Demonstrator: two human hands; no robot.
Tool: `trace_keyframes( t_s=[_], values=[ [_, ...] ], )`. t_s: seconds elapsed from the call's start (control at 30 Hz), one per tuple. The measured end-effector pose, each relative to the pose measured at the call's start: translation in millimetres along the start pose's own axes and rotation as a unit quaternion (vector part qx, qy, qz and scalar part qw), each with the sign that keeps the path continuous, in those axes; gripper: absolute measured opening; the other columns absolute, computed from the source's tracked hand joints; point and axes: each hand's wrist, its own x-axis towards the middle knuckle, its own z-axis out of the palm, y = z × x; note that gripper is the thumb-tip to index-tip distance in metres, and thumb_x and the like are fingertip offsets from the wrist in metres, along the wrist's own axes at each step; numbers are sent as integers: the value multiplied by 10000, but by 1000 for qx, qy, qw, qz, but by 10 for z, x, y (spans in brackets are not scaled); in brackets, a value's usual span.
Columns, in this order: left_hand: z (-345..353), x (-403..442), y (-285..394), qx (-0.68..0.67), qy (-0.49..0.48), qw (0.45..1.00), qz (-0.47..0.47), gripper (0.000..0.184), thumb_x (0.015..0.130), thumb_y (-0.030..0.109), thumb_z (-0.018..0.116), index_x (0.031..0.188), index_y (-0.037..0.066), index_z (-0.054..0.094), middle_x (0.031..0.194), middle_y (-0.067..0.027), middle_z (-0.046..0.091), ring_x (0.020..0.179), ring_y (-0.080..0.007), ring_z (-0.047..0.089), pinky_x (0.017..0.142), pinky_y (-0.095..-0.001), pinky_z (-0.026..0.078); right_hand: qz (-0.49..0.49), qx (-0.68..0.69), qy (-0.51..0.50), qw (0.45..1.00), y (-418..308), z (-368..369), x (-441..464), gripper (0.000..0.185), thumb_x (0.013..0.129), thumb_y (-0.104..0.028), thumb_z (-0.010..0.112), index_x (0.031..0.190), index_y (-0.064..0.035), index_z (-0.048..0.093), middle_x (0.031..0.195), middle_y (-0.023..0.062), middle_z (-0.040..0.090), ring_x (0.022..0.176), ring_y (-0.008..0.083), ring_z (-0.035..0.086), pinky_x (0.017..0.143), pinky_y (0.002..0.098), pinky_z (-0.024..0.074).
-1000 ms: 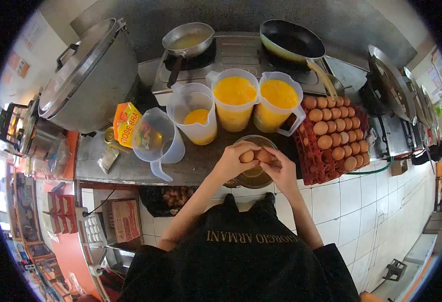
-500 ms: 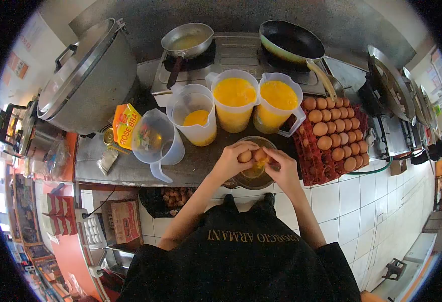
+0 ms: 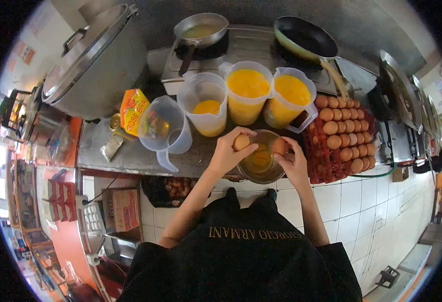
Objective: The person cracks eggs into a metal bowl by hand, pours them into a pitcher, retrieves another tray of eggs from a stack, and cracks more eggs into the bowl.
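Note:
A brown egg (image 3: 241,142) sits in the curled fingers of my left hand (image 3: 227,153), over the left rim of a round metal bowl (image 3: 261,177). My right hand (image 3: 295,165) grips a brown eggshell (image 3: 280,146) above the bowl's right side. Yellow raw egg (image 3: 260,156) lies in the bowl between my hands. Beyond it, two plastic jugs hold much yellow beaten egg: the middle jug (image 3: 246,108) and the right jug (image 3: 280,113). A third jug (image 3: 208,123) contains less. To the right are stacked red trays with several brown eggs (image 3: 349,126).
A clear jug (image 3: 165,131) stands at left beside an orange-yellow packet (image 3: 133,111). Behind are a big lidded pot (image 3: 105,65) and a stove (image 3: 251,43) carrying two pans. Below the counter, a black bag (image 3: 153,191) holds eggshells.
My hands have moved apart over the bowl, the right one carrying the eggshell away to the right. Yellow egg that hung between them is now in the bowl. The view has shifted slightly.

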Motion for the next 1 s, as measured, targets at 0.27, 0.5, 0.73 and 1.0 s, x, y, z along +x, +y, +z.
trace_keyframes(
  t_s=[0.27,0.5,0.73,1.0],
  values=[
    [-800,-597,555,-4,75,995,-60,300,767,66,700,1036,22,576,964,-64,642,865,-107,579,754,-253,471,102,160,-388,902,-376,788,-178,525,796,-154,708,1242,-36,457,1181,134,528,1067,196,555,884,319,486],
    [-909,-814,490,1,137,988,-77,393,738,75,721,1087,20,550,975,-68,606,921,-120,561,777,-255,459,94,150,-448,877,106,1909,-659,713,838,-213,658,1378,15,252,1365,262,280,1044,309,568,884,343,494],
    [-635,-788,211,-62,28,983,-173,577,727,-77,649,1232,60,404,1086,-74,455,918,-139,519,765,-251,469,-34,-217,-38,975,-631,-94,-166,287,768,-21,583,1053,-50,584,914,110,632,831,209,628,735,335,499],
    [-268,-577,-30,-64,-63,987,-130,554,722,-105,614,1192,62,373,1108,-98,428,972,-197,544,757,-284,498,-109,-557,33,822,-173,-1406,181,411,735,25,566,1133,-72,542,1179,129,485,1111,342,461,910,433,397]
  ],
)
